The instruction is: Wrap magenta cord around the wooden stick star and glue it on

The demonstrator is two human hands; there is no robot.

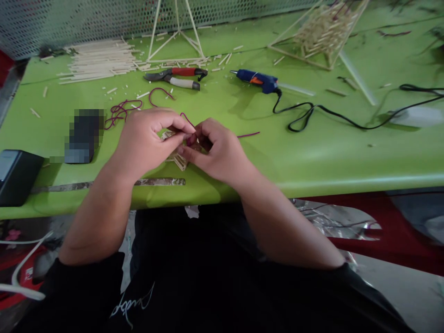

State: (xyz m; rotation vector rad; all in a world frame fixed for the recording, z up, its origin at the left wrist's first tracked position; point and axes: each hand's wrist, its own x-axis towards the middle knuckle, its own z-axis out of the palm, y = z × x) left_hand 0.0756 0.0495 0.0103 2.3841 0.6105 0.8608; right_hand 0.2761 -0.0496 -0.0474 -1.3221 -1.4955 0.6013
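1. The left hand (149,138) and right hand (217,150) are close together above the near part of the table, both in a narrow pinch with the fingers curled inward.
2. Between them, both hands hold a small stick lattice (176,158). Its lower corner shows below the fingers, but most of it is hidden.
3. A purple cord (187,120) rises from the fingers in a thin arc. Another length (248,135) lies just beyond the right hand; whether the two join, I cannot tell.
4. Ahead and left of the left hand lie a cord tangle (121,113) and a hooked cord piece (160,95).
5. Farther ahead are the red-and-white pruning shears (175,76), with a stick pile (99,60) to their left.
6. Ahead and right of the right hand, a blue glue gun (258,81) lies on its side, trailing a black cable (312,113) rightward.
7. Well ahead stand a stick pyramid (176,32) and a tilted stick frame (319,34).
8. Left of the left hand sit a pixelated black object (85,136) and a black box (15,175), all on the green table (329,157).
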